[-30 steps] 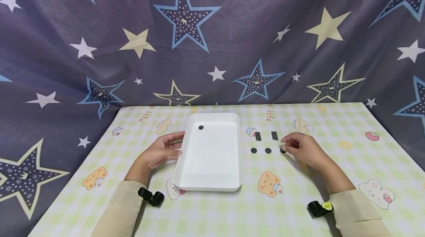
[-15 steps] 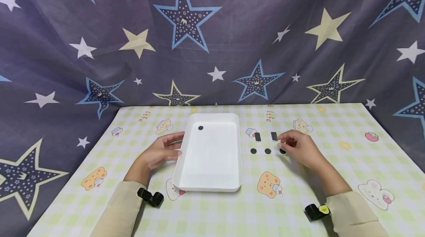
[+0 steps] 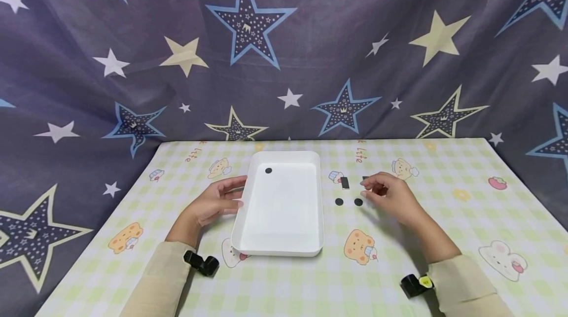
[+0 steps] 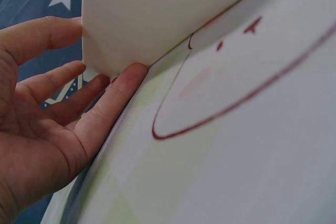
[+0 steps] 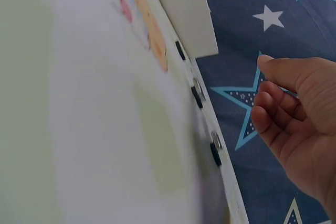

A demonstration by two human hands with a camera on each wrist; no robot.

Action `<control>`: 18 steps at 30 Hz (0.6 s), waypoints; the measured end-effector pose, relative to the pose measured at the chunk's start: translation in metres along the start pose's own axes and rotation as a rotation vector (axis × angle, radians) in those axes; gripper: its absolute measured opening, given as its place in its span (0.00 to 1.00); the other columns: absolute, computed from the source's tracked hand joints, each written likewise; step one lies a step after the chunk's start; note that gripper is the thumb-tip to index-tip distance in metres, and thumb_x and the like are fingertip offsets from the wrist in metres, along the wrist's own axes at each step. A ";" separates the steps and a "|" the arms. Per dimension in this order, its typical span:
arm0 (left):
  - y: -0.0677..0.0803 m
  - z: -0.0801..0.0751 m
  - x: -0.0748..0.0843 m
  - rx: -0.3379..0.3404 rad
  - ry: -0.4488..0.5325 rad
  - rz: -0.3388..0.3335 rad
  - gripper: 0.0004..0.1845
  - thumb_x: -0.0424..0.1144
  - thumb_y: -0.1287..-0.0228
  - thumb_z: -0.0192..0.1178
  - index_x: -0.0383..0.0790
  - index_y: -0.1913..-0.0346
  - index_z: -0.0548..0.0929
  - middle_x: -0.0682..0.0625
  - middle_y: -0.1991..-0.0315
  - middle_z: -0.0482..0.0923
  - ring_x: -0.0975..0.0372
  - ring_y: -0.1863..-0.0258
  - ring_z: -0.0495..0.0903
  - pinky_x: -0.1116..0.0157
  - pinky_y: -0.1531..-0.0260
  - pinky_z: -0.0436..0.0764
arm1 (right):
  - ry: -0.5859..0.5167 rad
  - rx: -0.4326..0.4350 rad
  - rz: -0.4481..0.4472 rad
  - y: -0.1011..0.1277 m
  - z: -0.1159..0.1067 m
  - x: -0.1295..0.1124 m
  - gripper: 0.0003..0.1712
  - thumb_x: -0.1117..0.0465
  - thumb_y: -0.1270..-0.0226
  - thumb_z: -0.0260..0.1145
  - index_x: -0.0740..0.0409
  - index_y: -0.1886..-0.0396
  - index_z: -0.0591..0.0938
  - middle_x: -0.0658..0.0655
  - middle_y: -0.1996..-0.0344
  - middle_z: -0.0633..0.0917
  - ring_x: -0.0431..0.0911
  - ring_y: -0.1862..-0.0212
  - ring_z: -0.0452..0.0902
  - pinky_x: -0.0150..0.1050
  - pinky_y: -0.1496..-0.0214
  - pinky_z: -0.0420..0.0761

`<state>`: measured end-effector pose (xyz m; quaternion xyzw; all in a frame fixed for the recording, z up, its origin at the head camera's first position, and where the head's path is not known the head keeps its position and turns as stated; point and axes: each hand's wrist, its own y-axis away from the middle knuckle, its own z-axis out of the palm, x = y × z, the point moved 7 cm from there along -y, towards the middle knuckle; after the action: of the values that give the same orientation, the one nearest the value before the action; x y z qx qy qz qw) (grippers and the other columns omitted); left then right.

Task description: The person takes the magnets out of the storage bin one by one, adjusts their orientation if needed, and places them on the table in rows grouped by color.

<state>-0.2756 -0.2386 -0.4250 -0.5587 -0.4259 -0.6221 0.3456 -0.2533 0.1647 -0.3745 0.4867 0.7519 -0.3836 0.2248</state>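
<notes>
Small black pieces are lying on the checked tablecloth (image 3: 275, 282), just right of the white tray (image 3: 241, 223): two discs in a row, the left disc (image 3: 339, 201) and the right disc (image 3: 358, 202), with an upright bar (image 3: 344, 183) behind them. A second bar (image 3: 365, 178) is mostly hiding behind fingertips. One more disc (image 3: 268, 170) is sitting inside the tray, near its far left corner.

The right hand (image 3: 392, 197) is hovering just beside the right disc, fingers loosely curled, thumb apart from them. Nothing is showing between them in the wrist view; likely poising to pinch, since the pieces are lying flat.

The left hand (image 3: 213, 203) is resting flat on the cloth, straight fingers (image 4: 113, 98) touching the tray's left wall, probably steadying it.

Star-printed cloth (image 3: 284, 51) is hanging behind.
</notes>
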 end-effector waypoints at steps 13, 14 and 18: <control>-0.002 0.002 0.001 -0.013 0.012 0.000 0.43 0.21 0.45 0.63 0.31 0.26 0.58 0.35 0.27 0.56 0.45 0.34 0.66 0.56 0.51 0.81 | -0.041 -0.034 0.013 -0.013 0.014 -0.015 0.11 0.69 0.41 0.72 0.65 0.58 0.85 0.52 0.70 0.82 0.45 0.69 0.76 0.33 0.65 0.80; -0.001 0.002 0.001 -0.013 0.011 0.001 0.43 0.22 0.45 0.63 0.31 0.26 0.58 0.35 0.27 0.56 0.45 0.34 0.66 0.56 0.51 0.81 | -0.042 -0.042 0.015 -0.014 0.015 -0.016 0.11 0.68 0.41 0.72 0.65 0.58 0.85 0.52 0.70 0.82 0.45 0.69 0.76 0.33 0.65 0.80; -0.001 0.001 0.000 -0.011 0.007 0.001 0.43 0.22 0.45 0.64 0.31 0.26 0.58 0.35 0.27 0.56 0.45 0.33 0.65 0.56 0.51 0.81 | -0.057 -0.071 0.018 -0.018 0.020 -0.022 0.12 0.66 0.39 0.71 0.64 0.56 0.85 0.52 0.68 0.84 0.45 0.67 0.77 0.34 0.64 0.79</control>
<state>-0.2761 -0.2377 -0.4250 -0.5587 -0.4211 -0.6260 0.3444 -0.2612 0.1320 -0.3639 0.4741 0.7539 -0.3682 0.2669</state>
